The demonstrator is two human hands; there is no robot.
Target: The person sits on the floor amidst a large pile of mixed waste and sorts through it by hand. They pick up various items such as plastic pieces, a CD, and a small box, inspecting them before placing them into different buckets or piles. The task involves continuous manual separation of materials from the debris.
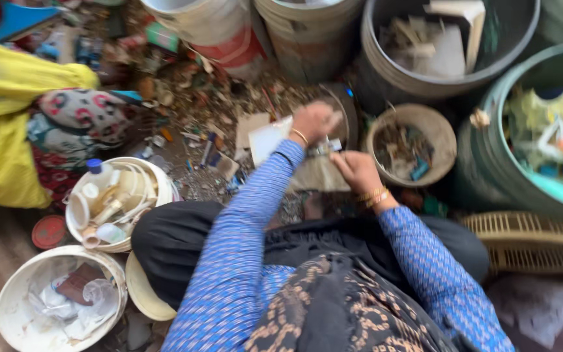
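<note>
Scrap litters the floor (197, 111) among buckets. Your left hand (313, 122) is curled by a white card (270, 138); your right hand (354, 171) pinches a small piece (326, 148), blurred, between both hands.

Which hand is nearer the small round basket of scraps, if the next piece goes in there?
Probably the right hand: it hovers just beside the small round basket. The left hand is farther off, by a white flat card.
</note>
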